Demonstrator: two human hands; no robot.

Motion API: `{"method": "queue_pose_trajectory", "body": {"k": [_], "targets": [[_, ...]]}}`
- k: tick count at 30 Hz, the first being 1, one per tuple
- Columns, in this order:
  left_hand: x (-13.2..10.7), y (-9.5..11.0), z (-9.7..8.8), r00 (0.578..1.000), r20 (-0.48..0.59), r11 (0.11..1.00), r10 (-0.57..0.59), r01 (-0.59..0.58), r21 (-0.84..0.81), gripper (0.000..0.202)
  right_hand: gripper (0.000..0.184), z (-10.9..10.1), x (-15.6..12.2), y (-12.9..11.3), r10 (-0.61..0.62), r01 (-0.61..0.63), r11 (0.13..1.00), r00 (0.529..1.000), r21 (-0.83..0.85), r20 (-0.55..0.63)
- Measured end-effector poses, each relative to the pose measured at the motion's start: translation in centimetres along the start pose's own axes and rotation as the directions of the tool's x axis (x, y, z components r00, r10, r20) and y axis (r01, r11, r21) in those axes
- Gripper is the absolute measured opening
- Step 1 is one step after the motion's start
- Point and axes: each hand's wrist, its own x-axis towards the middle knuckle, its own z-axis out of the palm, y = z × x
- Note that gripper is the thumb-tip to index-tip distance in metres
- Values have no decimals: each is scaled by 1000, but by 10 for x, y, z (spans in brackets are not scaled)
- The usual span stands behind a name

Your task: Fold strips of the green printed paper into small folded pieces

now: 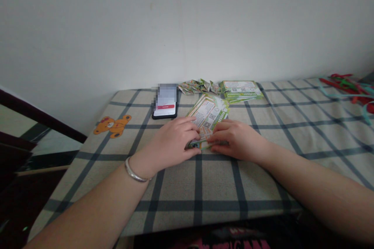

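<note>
My left hand point(181, 139) and my right hand point(230, 139) face each other low over the table, pinching a printed green and white paper point(205, 133) between them. The paper looks partly folded, and my fingers hide much of it. Just beyond my hands lies a fanned stack of flat printed leaflets point(208, 112), green and white with small square codes. Behind it, near the wall, sits a row of small folded paper pieces point(198, 86) in the same print. To their right rests another pile of the leaflets point(241, 89).
A phone point(165, 103) with a lit screen lies left of the leaflets. The table wears a checked cloth point(175, 186) with a bear picture point(113, 126) at the left. Red, green and pale blue strips point(353, 89) lie at the far right. A wall point(187, 27) borders the back.
</note>
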Motion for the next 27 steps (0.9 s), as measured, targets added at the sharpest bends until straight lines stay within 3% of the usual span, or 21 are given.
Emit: {"method": "queue_pose_trajectory", "body": {"k": [21,27], "targets": [[3,11,-4,999,15,998,-51,50,43,23,21,5,4,-16,-16,0,970,998,-244,-61],[4,10,-4,999,-8,999,-32,32,4,17,21,4,4,-15,-9,-4,978,998,-210,-62]]}}
